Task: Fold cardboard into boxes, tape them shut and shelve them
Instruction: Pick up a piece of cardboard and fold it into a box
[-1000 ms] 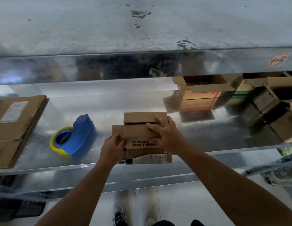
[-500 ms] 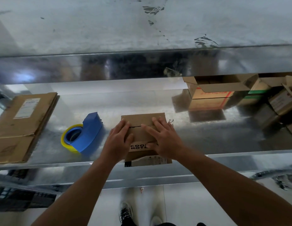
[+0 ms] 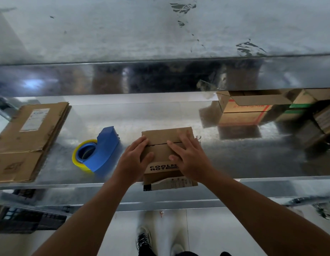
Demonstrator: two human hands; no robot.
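The box (image 3: 161, 156) lay on the shelf (image 3: 234, 159) directly under both sets of fingers (image 3: 142, 143), flaps folded shut along a seam. The left hand (image 3: 134, 161) and right hand (image 3: 188, 157) pressed flat on it, fingers straight and spread, grasping nothing. A tape dispenser (image 3: 103, 150) stood just left of the left fingers. Flat cardboard (image 3: 27, 143) lay farther left.

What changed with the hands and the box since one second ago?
The left hand moved from the left side of the box onto its top; the left flap no longer sticks out. The right hand still presses the top. The tape dispenser stayed.
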